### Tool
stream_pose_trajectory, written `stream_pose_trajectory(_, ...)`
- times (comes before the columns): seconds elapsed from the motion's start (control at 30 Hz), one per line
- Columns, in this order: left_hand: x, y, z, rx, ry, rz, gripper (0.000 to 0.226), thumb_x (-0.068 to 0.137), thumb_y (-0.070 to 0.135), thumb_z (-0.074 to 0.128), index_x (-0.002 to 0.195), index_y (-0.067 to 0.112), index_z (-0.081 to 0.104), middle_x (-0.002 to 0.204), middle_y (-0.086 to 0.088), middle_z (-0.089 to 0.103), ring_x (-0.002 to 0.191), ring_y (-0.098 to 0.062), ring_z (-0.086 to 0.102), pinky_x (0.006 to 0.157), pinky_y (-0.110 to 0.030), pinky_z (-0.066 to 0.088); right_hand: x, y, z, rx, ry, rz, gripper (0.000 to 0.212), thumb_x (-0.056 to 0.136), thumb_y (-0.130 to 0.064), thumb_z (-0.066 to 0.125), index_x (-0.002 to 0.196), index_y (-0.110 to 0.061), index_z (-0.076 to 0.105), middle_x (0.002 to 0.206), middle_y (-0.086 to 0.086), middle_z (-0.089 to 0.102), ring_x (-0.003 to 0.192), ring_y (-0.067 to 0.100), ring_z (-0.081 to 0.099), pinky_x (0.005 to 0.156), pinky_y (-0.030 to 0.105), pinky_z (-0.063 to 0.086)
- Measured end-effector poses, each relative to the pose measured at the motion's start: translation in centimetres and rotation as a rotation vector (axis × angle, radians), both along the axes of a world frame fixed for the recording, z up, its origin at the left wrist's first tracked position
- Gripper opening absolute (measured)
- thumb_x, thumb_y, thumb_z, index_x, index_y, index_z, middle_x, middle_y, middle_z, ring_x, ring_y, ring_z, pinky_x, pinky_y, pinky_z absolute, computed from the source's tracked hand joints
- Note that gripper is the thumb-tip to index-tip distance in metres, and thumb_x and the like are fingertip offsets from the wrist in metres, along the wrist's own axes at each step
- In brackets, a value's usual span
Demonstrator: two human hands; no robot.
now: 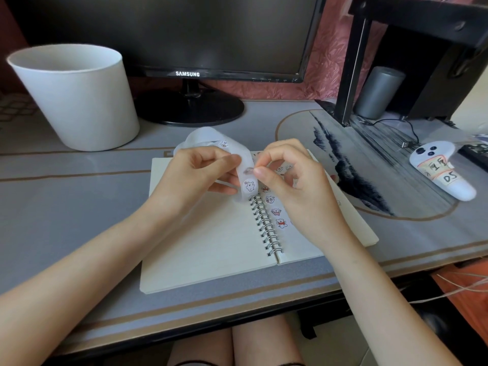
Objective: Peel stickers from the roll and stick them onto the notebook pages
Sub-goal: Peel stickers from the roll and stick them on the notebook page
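Thumb and forefinger of the right hand (293, 178) pinch a sticker (248, 170) on the sticker strip (247, 182), the remaining fingers curled loosely behind. The sticker itself is too blurred to make out. The left hand (195, 175) grips the strip from 9 o'clock, fingers wrapped around it while the backing loops up and away toward 12 o'clock. Both hands hover just above the top of the open notebook (211, 247), which lies flat on the desk mat (66, 207). Its spiral binding (266, 225) runs down the middle, and a column of bear stickers (276, 212) lines the right page, partly hidden by the right wrist. Both forearms reach in from 6 o'clock, over the desk's front edge. A white pot (79, 101) stands at 10 o'clock, well apart from the notebook, with bare mat between them. A monitor (184, 35) fills 12 o'clock, its round base close behind the strip's loop. At 2 o'clock a black shelf frame (353, 62) shelters a grey cylinder (377, 93). A labelled white controller (443, 173) lies at 3 o'clock.
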State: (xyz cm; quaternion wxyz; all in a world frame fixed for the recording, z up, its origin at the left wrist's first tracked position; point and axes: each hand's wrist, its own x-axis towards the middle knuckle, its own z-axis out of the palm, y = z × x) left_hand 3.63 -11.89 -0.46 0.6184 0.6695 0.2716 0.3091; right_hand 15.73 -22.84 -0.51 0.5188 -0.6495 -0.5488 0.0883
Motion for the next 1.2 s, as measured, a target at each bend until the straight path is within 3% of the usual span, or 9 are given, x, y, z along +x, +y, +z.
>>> stream_pose_trajectory(0.1, 0.0, 0.0, 0.0, -0.008, -0.003, 0.015, 0.019, 0.091, 0.008, 0.057, 0.086, -0.008, 0.065, 0.072, -0.012, 0.067, 0.060, -0.013, 0.064, 0.066, -0.025, 0.059, 0.5, -1.0, 0.8, -0.034, 0.144, 0.013, 0.011, 0.087, -0.012, 0.065, 0.083, -0.021, 0.063, 0.084, -0.011, 0.063, 0.079, 0.004, 0.056, 0.073, 0.020, 0.043)
stream_pose_trajectory(0.17, 0.0, -0.1, 0.0, -0.004, -0.001, 0.014, 0.019, 0.091, 0.008, 0.057, 0.083, -0.006, 0.065, 0.069, -0.010, 0.067, 0.059, -0.011, 0.063, 0.064, -0.024, 0.059, 1.3, -2.0, 1.4, -0.099, 0.204, -0.018, 0.006, 0.085, -0.012, 0.067, 0.083, -0.017, 0.066, 0.078, -0.009, 0.065, 0.074, 0.004, 0.057, 0.069, 0.018, 0.046)
stream_pose_trajectory(0.3, 0.0, -0.1, 0.0, 0.002, -0.004, 0.015, 0.019, 0.091, 0.008, 0.057, 0.082, -0.006, 0.065, 0.068, -0.009, 0.067, 0.059, -0.011, 0.063, 0.065, -0.025, 0.059, 4.0, -4.4, 1.6, -0.257, 0.304, -0.159, 0.003, 0.082, -0.010, 0.070, 0.082, -0.012, 0.069, 0.068, -0.004, 0.065, 0.053, -0.001, 0.053, 0.047, 0.005, 0.035)
stream_pose_trajectory(0.47, 0.0, -0.1, -0.1, 0.019, 0.001, 0.019, 0.020, 0.091, 0.008, 0.057, 0.084, -0.008, 0.065, 0.069, -0.008, 0.066, 0.061, -0.012, 0.064, 0.064, -0.024, 0.058, 6.3, -6.6, 0.7, -0.380, 0.342, -0.296, 0.003, 0.080, -0.009, 0.072, 0.078, -0.009, 0.070, 0.056, -0.007, 0.065, 0.042, -0.003, 0.045, 0.042, 0.005, 0.032)
stream_pose_trajectory(0.77, 0.0, 0.0, -0.1, 0.025, 0.006, 0.014, 0.019, 0.092, 0.008, 0.056, 0.081, -0.005, 0.065, 0.071, -0.010, 0.065, 0.063, -0.012, 0.064, 0.064, -0.024, 0.058, 6.4, -7.2, 0.0, -0.395, 0.352, -0.326, 0.005, 0.079, -0.005, 0.072, 0.076, -0.007, 0.069, 0.052, -0.008, 0.064, 0.040, -0.005, 0.047, 0.040, 0.005, 0.031)
stream_pose_trajectory(1.2, 0.0, 0.0, -0.1, 0.018, -0.001, 0.018, 0.020, 0.092, 0.008, 0.056, 0.084, -0.007, 0.064, 0.072, -0.012, 0.066, 0.061, -0.012, 0.064, 0.066, -0.025, 0.059, 6.8, -7.1, -1.1, -0.379, 0.288, -0.362, 0.008, 0.078, -0.008, 0.074, 0.074, -0.013, 0.070, 0.070, 0.006, 0.069, 0.051, -0.003, 0.052, 0.050, 0.005, 0.040)
